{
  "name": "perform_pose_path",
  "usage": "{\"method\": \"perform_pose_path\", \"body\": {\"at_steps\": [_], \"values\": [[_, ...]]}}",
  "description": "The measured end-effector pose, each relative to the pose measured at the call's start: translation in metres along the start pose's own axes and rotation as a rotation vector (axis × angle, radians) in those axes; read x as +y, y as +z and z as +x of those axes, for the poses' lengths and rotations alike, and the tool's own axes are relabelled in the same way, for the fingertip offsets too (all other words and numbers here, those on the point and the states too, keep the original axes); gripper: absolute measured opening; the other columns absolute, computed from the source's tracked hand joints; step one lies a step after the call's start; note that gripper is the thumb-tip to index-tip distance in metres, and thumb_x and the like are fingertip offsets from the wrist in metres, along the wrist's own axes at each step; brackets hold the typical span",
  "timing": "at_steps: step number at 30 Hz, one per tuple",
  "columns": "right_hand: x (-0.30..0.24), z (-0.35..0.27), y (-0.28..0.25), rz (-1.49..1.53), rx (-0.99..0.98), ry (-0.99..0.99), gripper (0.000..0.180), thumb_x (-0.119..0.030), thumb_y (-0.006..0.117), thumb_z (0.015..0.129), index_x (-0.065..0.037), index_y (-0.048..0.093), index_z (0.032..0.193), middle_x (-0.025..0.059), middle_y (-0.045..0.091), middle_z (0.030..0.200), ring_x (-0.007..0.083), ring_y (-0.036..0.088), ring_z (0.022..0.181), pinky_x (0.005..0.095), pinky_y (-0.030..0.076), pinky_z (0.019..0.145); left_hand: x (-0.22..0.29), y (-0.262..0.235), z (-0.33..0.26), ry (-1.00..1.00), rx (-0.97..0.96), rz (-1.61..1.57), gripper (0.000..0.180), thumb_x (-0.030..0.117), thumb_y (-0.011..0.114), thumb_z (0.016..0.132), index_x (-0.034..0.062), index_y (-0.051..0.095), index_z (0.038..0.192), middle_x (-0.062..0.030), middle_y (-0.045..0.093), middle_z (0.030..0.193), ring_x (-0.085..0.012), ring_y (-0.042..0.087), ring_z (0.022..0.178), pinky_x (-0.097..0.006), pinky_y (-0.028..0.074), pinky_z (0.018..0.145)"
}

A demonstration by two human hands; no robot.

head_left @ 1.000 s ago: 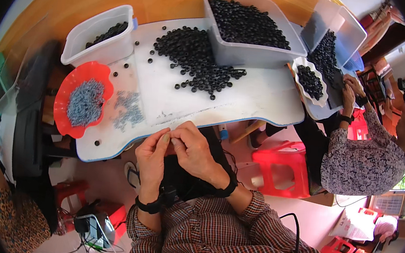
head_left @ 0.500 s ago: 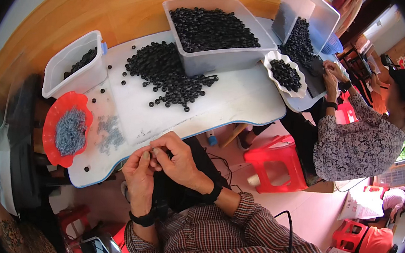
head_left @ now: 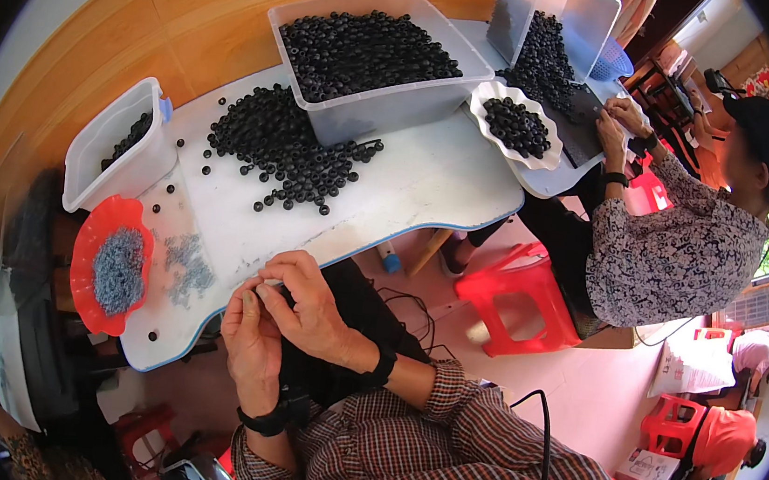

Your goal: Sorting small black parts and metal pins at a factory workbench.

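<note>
My left hand (head_left: 253, 346) and my right hand (head_left: 313, 315) meet just in front of the table's near edge. Both are closed, thumbs and fingertips pinched together around something small that the fingers mostly hide. Left of them, a red scalloped dish (head_left: 144, 282) holds a heap of tiny grey-blue pieces (head_left: 117, 273). More such pieces lie scattered on the white tabletop beside it. Beyond my hands spreads a loose pile of small round black parts with holes (head_left: 269, 139).
A large clear bin (head_left: 380, 108) full of black parts stands behind the pile, with a white tub (head_left: 144, 163) at the left. At right, a white scalloped bowl (head_left: 548, 154) sits near a co-worker's hands (head_left: 619, 129). A red stool (head_left: 514, 296) stands beside the table.
The view has shifted, so the table and bins sit slightly further left. My hands stay together, fingertips pinched, with the right fingers closing a little further over the left.
</note>
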State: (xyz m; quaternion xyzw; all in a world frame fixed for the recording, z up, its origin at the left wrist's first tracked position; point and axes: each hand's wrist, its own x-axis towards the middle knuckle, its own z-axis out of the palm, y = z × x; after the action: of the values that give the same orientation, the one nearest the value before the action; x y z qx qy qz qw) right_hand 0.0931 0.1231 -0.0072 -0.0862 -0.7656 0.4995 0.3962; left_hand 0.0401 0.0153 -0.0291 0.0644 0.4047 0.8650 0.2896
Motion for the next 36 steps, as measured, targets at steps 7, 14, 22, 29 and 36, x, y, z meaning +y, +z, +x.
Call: {"method": "perform_pose_path", "body": {"at_steps": [7, 14, 22, 29, 36], "values": [[0.002, -0.007, 0.005, 0.120, -0.146, 0.243, 0.036, -0.022, 0.057, 0.096, 0.006, 0.052, 0.118, 0.0180, 0.064, 0.092, 0.0274, 0.066, 0.082, 0.0344, 0.052, 0.072, -0.004, 0.001, 0.000, 0.031, -0.056, 0.117, 0.026, 0.016, 0.054, 0.099, -0.0024, 0.060, 0.116, -0.0087, 0.064, 0.108, -0.0154, 0.061, 0.097, -0.028, 0.050, 0.090], [-0.005, -0.004, 0.009, 0.186, -0.290, 0.372, 0.044, -0.024, 0.058, 0.095, 0.006, 0.047, 0.126, 0.0179, 0.065, 0.091, 0.0253, 0.067, 0.081, 0.0329, 0.053, 0.072, -0.007, -0.003, -0.005, 0.056, -0.026, 0.105, 0.023, 0.015, 0.055, 0.099, -0.0030, 0.061, 0.112, -0.0074, 0.064, 0.104, -0.0139, 0.062, 0.093, -0.026, 0.052, 0.084], [-0.005, 0.000, 0.002, 0.426, -0.244, 0.522, 0.033, -0.021, 0.056, 0.098, 0.002, 0.053, 0.122, 0.0056, 0.063, 0.080, 0.0090, 0.059, 0.069, 0.0237, 0.050, 0.062, 0.015, 0.010, 0.000, -0.066, -0.107, -0.170, 0.024, 0.014, 0.058, 0.097, -0.0020, 0.062, 0.113, -0.0055, 0.064, 0.094, -0.0118, 0.059, 0.078, -0.026, 0.050, 0.071], [-0.015, 0.003, 0.003, 0.515, -0.291, 0.548, 0.029, -0.019, 0.051, 0.101, 0.002, 0.057, 0.119, -0.0013, 0.058, 0.075, 0.0045, 0.052, 0.067, 0.0187, 0.045, 0.062, 0.015, 0.004, 0.000, -0.025, -0.108, -0.184, 0.022, 0.015, 0.054, 0.098, -0.0009, 0.063, 0.110, -0.0020, 0.059, 0.082, -0.0087, 0.054, 0.070, -0.022, 0.046, 0.060], [-0.004, 0.006, 0.002, 0.591, -0.263, 0.498, 0.037, -0.026, 0.045, 0.104, 0.003, 0.058, 0.121, 0.0052, 0.065, 0.100, 0.0086, 0.058, 0.090, 0.0214, 0.047, 0.081, 0.020, -0.006, 0.007, -0.045, -0.193, -0.391, 0.035, 0.019, 0.052, 0.100, -0.0055, 0.058, 0.123, -0.0129, 0.067, 0.099, -0.0147, 0.061, 0.076, -0.030, 0.055, 0.067]]}}
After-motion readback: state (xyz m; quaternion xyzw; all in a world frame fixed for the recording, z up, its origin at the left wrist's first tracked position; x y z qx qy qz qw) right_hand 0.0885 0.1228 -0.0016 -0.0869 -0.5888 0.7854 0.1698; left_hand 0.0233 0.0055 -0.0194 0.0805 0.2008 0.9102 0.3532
